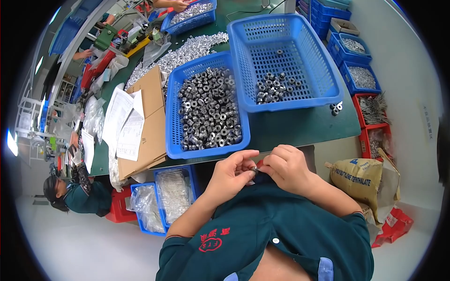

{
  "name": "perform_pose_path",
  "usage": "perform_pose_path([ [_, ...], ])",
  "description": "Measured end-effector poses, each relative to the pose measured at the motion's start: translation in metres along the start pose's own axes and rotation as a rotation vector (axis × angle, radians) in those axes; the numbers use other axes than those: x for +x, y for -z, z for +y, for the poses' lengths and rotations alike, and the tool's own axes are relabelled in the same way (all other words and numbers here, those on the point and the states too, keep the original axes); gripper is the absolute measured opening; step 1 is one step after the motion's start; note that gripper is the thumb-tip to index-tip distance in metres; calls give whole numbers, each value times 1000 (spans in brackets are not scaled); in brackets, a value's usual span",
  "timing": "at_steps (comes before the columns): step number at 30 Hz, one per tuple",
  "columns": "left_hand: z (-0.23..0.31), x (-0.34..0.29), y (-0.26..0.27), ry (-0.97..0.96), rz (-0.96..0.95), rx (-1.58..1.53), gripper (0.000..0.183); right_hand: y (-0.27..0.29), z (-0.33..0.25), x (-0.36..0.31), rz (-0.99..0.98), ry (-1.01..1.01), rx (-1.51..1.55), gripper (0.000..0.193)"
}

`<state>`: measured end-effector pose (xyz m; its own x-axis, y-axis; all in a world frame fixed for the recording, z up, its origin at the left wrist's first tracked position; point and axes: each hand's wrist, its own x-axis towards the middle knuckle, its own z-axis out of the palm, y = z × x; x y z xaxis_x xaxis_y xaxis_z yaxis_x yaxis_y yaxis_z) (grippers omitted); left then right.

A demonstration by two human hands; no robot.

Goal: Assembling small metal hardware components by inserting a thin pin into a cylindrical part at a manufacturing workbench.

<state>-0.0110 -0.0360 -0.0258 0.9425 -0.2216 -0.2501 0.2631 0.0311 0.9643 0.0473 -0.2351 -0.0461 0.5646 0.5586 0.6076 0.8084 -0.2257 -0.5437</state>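
Close in front of my body, at the table's near edge, my left hand (233,172) pinches a small dark metal bushing (254,170) between thumb and fingers. My right hand (287,167) is closed right beside it, fingertips meeting at the bushing; what they grip is too small to make out. Beyond my hands a blue basket (208,153) holds a deep heap of similar metal bushings (211,110). To its right, a larger blue basket (300,102) carries a smaller cluster of bushings (272,89) near its front left.
Cardboard (152,133) with paper sheets (131,124) lies left of the baskets. Shiny small parts (187,54) are heaped farther back on the green table (276,133). A few loose bushings (335,109) sit by the right basket. Co-workers (86,196) are at left and back.
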Motion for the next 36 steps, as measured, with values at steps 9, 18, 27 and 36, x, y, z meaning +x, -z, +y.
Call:
perform_pose_path([
  [9, 3, -3, -9, -385, 112, 676, 47, -1, -1, -3, -383, -706, 329, 41],
  [18, 4, -1, -4, -412, 83, 721, 47, -15, -1, -19, -99, -219, 19, 10],
  [27, 2, 6, 7, 107, -24, -132, 43, 3, -5, 0, -58, -41, 56, 28],
  [36, 8, 4, 10, 221, -47, -252, 46, 8, 2, -9, -77, -32, 69, 21],
])
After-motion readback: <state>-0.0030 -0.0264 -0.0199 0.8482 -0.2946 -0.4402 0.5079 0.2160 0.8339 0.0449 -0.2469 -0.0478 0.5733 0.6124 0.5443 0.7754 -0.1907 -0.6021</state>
